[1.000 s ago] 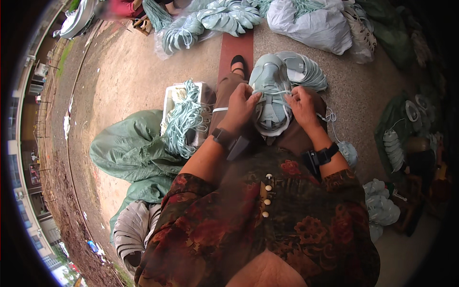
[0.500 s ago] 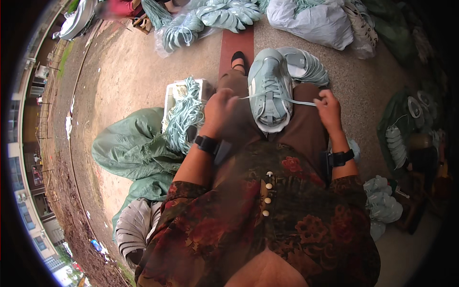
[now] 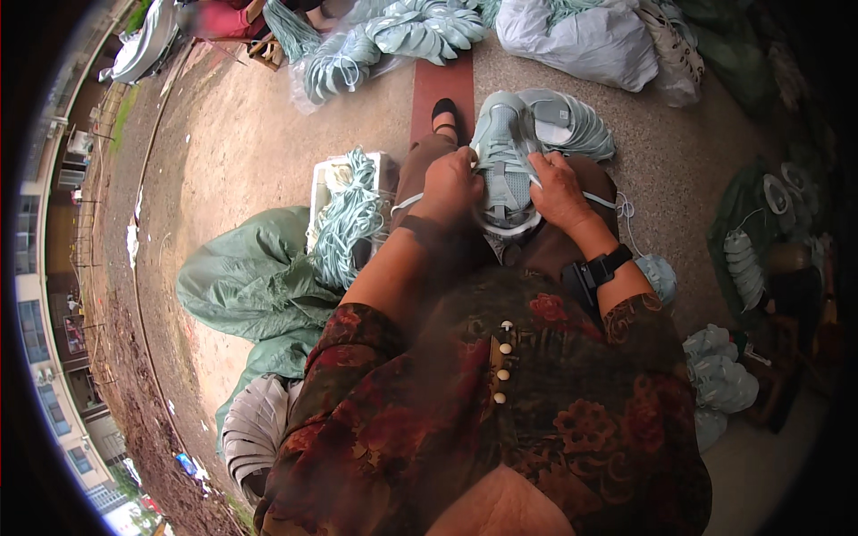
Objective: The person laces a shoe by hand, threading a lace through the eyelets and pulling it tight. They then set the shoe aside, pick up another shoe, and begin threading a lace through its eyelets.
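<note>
A pale blue-grey sneaker upper rests on my lap between my thighs, its toe pointing away from me. My left hand is closed at its left side, fingers pinched by the lacing edge. On the other side my right hand grips the right edge of the upper, thumb and fingers together. A flat light lace trails from beneath my right hand over my thigh, and its other end sticks out left of my left hand. My hands partly cover the lacing.
Beside my right knee lies a stack of similar uppers. On my left stand a white box heaped with laces and a green sack. Bundled uppers and a white bag lie ahead; another person sits far left.
Both hands have come inward from holding the lace ends stretched out sideways and now grip the sides of the upper. The lace ends hang loose over my thighs.
</note>
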`<state>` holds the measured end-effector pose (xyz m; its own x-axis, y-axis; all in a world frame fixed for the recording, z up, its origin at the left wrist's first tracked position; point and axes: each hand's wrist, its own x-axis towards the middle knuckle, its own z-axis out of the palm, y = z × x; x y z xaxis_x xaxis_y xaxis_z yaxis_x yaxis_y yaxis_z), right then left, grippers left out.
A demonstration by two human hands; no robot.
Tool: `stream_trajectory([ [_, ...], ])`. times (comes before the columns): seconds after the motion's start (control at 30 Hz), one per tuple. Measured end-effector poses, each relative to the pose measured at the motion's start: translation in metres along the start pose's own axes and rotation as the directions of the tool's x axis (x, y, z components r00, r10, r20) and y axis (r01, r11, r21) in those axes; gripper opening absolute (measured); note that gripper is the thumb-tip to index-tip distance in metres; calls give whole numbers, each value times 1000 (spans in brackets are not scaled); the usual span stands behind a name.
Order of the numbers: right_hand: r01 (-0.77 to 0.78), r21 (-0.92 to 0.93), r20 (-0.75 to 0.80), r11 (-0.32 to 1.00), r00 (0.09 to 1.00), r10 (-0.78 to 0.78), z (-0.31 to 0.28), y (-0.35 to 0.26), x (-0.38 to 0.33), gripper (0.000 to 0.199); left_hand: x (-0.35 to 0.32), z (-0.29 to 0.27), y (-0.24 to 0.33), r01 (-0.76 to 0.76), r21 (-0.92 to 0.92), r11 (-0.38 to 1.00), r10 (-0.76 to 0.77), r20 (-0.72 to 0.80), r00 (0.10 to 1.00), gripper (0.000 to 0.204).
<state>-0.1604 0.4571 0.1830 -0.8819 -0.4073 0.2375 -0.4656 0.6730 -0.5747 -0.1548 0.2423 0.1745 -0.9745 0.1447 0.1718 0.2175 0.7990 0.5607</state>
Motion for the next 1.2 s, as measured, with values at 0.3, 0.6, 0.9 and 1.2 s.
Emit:
stream_trajectory([
  [0.3,10,-128,51,992,999,-4,-10,-19,-3,34,-12,-18,22,1,-243,970,-8,-29,1000,26],
  [0.6,-60,-121,211,991,974,85,-19,-20,10,29,2,-20,11,-27,-283,959,26,-6,1000,16],
  [0.9,-62,-117,184,991,979,83,-14,-22,11,28,27,-28,21,470,-668,578,-274,384,882,26],
  [1.2,28,-73,140,997,990,-17,-21,-19,11,16,21,-22,6,-251,16,968,251,-11,968,9],
])
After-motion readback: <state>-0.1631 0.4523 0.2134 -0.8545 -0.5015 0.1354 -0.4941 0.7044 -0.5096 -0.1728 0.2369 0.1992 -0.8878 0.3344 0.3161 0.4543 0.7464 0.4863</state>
